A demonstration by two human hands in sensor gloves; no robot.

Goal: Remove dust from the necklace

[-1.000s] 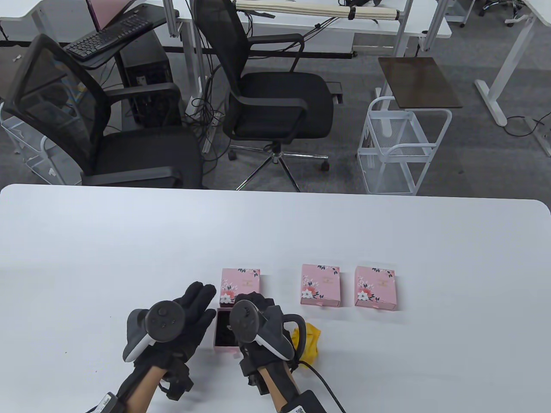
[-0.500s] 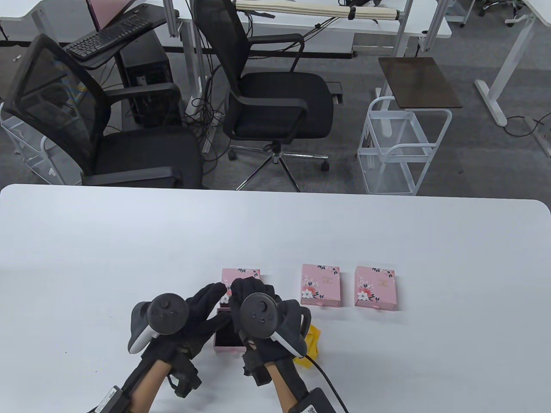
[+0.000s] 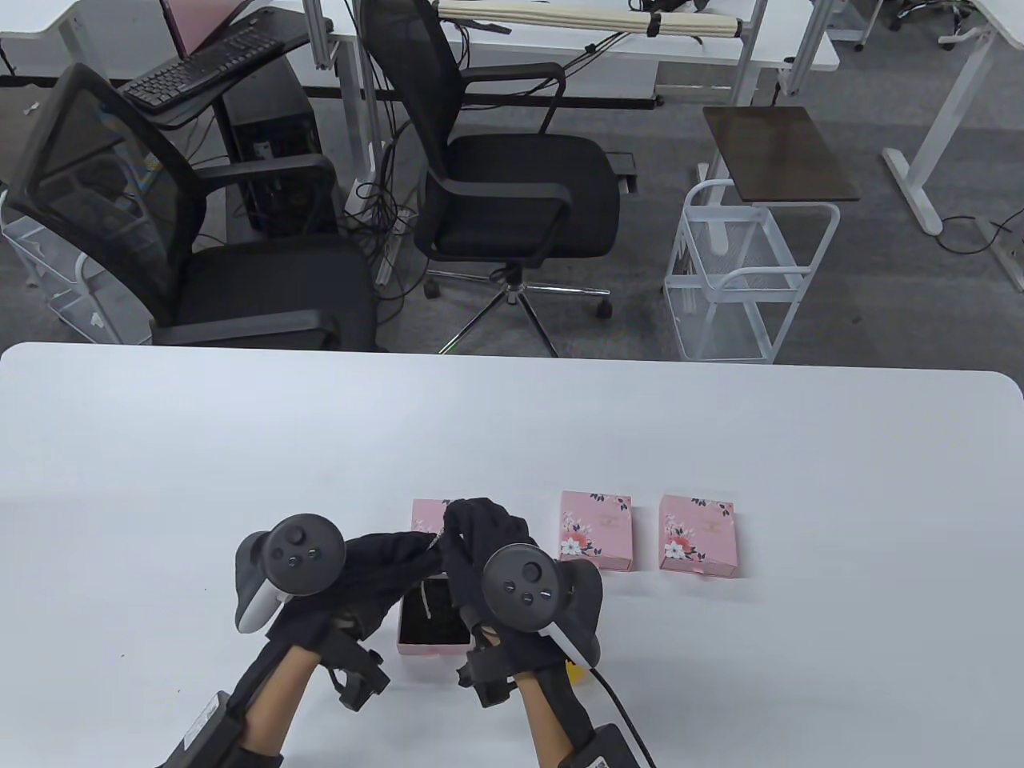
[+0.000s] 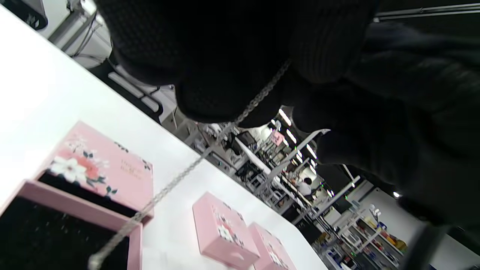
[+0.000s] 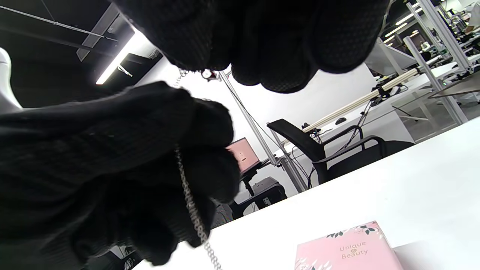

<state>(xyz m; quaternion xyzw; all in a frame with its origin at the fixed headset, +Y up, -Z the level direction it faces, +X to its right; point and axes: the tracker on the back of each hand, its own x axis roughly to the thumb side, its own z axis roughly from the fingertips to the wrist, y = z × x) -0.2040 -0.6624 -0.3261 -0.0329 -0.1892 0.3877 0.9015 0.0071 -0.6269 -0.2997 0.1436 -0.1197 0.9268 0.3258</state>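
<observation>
Table [image 3: 240, 448], white and wide, bears everything. Chairs [image 3: 512, 184] and desks stand on the grey floor behind it, with a white wire cart [image 3: 748, 276] to the right. Near the front edge the left hand [image 3: 376, 572] and the right hand [image 3: 480, 536] meet above an open pink box [image 3: 432, 632] with a dark lining. Its flowered lid [image 3: 424, 512] lies just behind it, partly hidden by the hands. Two closed pink boxes [image 3: 596, 542] [image 3: 696, 535] sit side by side to the right, apart from the open one. A scrap of yellow cloth [image 3: 573, 670] peeks out under the right wrist. The necklace [image 4: 180, 176], a thin silver chain, hangs from the hands down into the open box. The left fingers [image 4: 225, 86] pinch its upper part, and the right fingers [image 5: 270, 56] are curled over its top end, where the clasp shows.
</observation>
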